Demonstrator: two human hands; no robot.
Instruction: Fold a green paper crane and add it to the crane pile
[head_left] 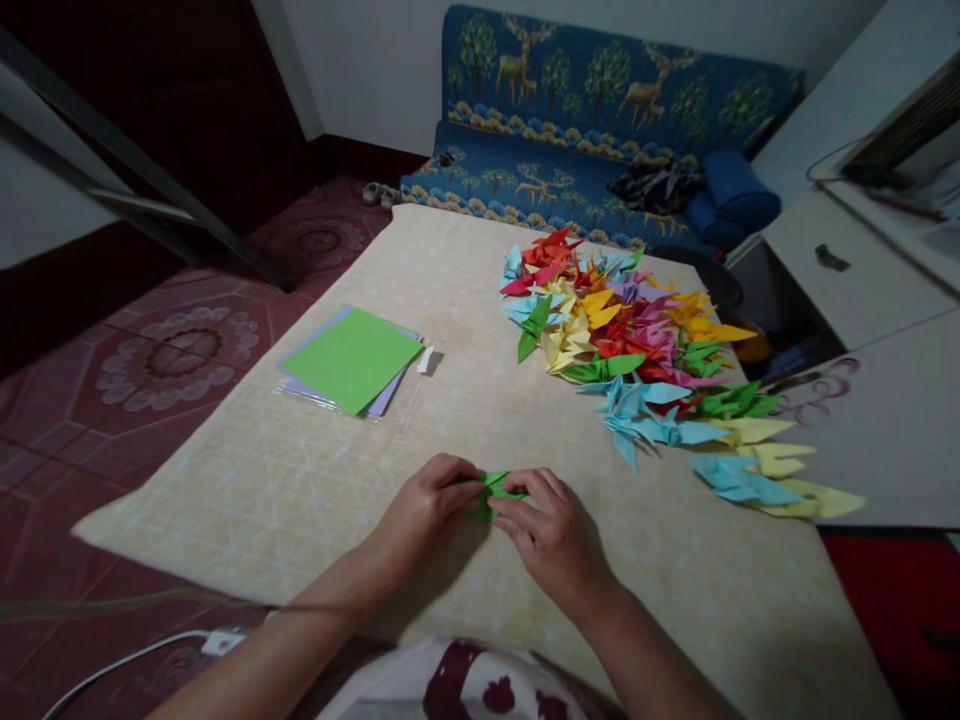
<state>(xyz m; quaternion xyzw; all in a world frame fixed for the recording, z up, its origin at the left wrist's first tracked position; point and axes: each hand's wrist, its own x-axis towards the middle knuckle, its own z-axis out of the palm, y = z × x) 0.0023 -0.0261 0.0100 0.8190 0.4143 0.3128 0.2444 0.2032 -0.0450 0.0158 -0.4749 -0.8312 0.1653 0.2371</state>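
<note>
A small folded piece of green paper (496, 490) lies near the front of the beige table (315, 470), pinched between both my hands. My left hand (427, 505) grips its left side with fingers closed on it. My right hand (551, 530) presses and pinches its right side. A stack of square paper sheets (349, 360), green on top, lies to the left, a little farther back. A large heap of coloured folded paper cranes (637, 350) spreads over the table's right half.
A small white object (425, 359) lies beside the paper stack. A blue patterned sofa (585, 130) stands behind the table. White cabinets (862, 270) are at the right. A white cable (120, 665) runs over the tiled floor at the lower left.
</note>
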